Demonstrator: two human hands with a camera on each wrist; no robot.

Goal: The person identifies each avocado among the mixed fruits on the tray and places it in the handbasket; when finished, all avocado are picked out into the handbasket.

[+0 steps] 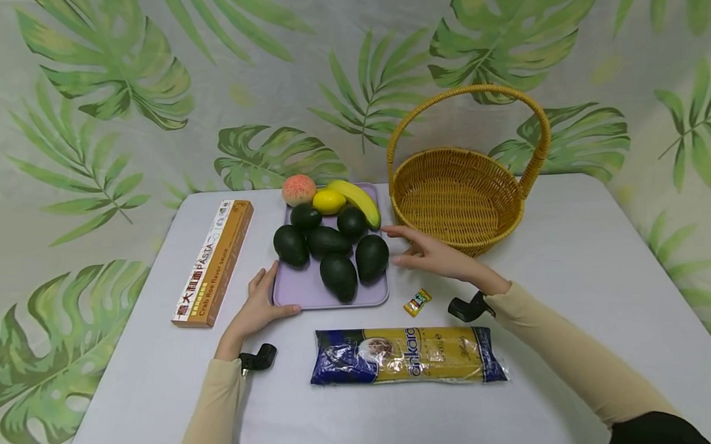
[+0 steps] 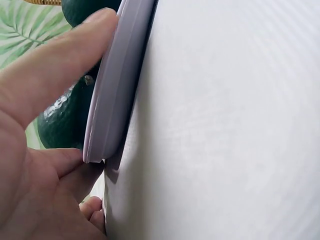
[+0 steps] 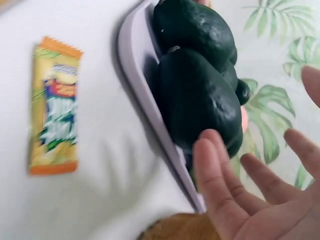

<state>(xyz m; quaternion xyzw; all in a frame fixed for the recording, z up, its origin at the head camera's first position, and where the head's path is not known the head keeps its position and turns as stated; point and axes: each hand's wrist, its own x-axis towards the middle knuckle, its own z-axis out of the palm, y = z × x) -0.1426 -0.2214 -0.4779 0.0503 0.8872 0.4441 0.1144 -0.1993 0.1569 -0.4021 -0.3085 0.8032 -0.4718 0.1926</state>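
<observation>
A light purple tray [image 1: 302, 296] carries several dark green avocados [image 1: 338, 277], a yellow lemon [image 1: 328, 201], a banana [image 1: 360, 201] and a pinkish peach [image 1: 299, 190]. My left hand [image 1: 263, 307] grips the tray's near left corner. Its thumb [image 2: 60, 62] lies along the front rim, while the other fingers come round the left side. Beside the tray's right edge hovers my right hand [image 1: 430, 253], palm toward the fruit, its fingers spread and holding nothing. In the right wrist view, its fingertips overlap the nearest avocado [image 3: 200, 100].
Behind my right hand stands a wicker basket [image 1: 449, 205] with a tall handle. A small yellow candy packet [image 1: 418, 303] lies right of the tray. Nearer me is a bag of Ankara pasta [image 1: 407, 355]. At the left lies a long pasta box [image 1: 212, 263].
</observation>
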